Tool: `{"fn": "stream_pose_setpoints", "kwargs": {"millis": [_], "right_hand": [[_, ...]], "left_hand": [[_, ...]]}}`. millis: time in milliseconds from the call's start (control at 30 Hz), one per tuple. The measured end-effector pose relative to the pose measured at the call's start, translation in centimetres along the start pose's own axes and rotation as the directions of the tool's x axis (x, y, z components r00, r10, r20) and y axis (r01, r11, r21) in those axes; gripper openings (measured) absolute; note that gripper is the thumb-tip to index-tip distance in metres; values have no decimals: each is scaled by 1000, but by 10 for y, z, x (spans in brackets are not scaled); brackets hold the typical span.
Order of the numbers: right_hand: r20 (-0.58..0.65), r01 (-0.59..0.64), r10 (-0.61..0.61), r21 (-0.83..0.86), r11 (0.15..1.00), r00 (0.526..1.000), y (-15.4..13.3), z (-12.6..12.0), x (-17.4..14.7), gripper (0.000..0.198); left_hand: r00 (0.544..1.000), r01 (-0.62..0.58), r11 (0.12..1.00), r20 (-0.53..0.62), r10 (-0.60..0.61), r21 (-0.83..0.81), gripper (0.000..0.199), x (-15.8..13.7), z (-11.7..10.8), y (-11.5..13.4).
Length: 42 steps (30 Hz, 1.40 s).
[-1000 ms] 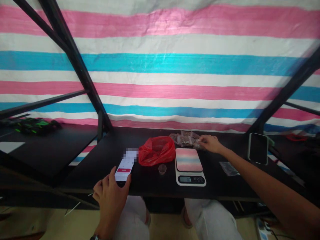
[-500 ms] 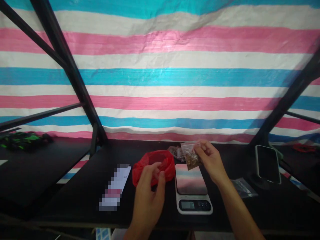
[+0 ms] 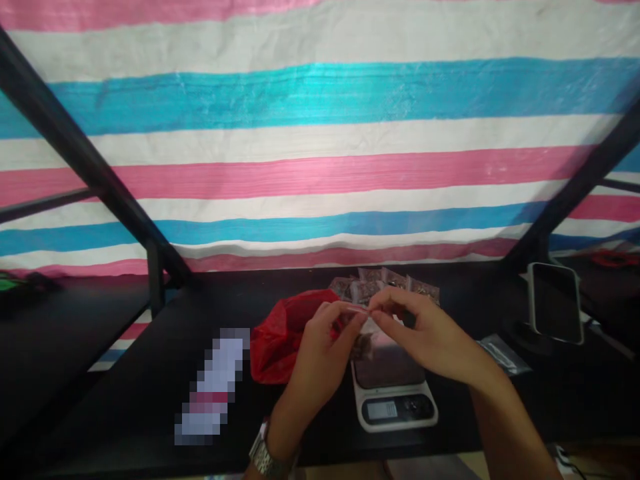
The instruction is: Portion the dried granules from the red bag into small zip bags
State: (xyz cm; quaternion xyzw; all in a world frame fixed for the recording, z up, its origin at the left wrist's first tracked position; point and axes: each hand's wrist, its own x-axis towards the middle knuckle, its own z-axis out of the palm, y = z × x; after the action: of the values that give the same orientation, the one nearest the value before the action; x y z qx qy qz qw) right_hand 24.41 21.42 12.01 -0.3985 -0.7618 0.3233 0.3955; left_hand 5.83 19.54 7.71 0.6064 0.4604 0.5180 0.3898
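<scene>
A small clear zip bag with brownish contents at its bottom hangs over the digital kitchen scale. My left hand pinches the bag's top edge from the left. From the right, my right hand pinches the same edge, its fingertips close to those of the left. The scale's steel plate lies under the hands and is partly covered by them. Left of the scale, a red plastic bag stands crumpled, with its opening partly hidden behind my left hand.
Several filled zip bags lie in a pile behind the scale. Flat clear bags lie to the right, near a phone-like screen on a stand. A blurred-out flat item is at left. Black frame bars rise at both sides.
My left hand has moved from over the red bag to the zip bag and now pinches it too. The right hand has brought the bag lower and leftward. My view has tilted down.
</scene>
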Motion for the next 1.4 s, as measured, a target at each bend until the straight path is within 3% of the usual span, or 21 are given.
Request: {"fn": "stream_pose_setpoints", "kwargs": {"millis": [100, 233, 333, 467, 533, 600, 700, 867, 1033, 1267, 1400], "right_hand": [[49, -14, 14, -3, 1000, 999, -11, 2, 4, 21], [-31, -44, 44, -1, 999, 999, -8, 2, -4, 20], [-76, -82, 83, 19, 996, 994, -2, -4, -13, 20], [-76, -85, 92, 94, 992, 993, 5, -9, -15, 24], [-49, -90, 97, 124, 988, 994, 7, -6, -14, 25], [-28, -92, 97, 126, 988, 995, 5, -1, -12, 25], [-52, -80, 85, 80, 994, 995, -3, 5, -12, 24], [-66, -72, 74, 27, 997, 995, -26, 16, -16, 24], [-64, -83, 88, 86, 993, 994, -39, 29, -14, 29], [140, -193, 156, 308, 932, 978, -31, 31, -4, 35], [160, -208, 160, 363, 908, 974, -38, 29, -3, 34]], "left_hand": [[998, -53, 990, 26, 50, 132, 15, 10, -12, 11], [996, -90, 969, 19, 88, 232, 10, 21, -9, 24], [976, -129, 940, -127, 177, 315, 6, 19, 1, 32], [870, -70, 857, -389, 303, 511, 14, 0, 14, 39], [906, -41, 892, -359, 223, 450, 22, -11, 18, 41], [970, -9, 958, -228, 78, 288, 24, -20, 21, 42], [993, 61, 995, -108, -53, 81, 23, -30, 22, 44], [989, 27, 999, -147, -30, -24, 29, -33, 14, 45], [993, 9, 1000, -116, -12, -27, 32, -30, -1, 48], [997, 12, 998, -70, -16, -60, 32, -34, -17, 48], [998, -12, 998, -69, 8, -65, 31, -38, -18, 50]]}}
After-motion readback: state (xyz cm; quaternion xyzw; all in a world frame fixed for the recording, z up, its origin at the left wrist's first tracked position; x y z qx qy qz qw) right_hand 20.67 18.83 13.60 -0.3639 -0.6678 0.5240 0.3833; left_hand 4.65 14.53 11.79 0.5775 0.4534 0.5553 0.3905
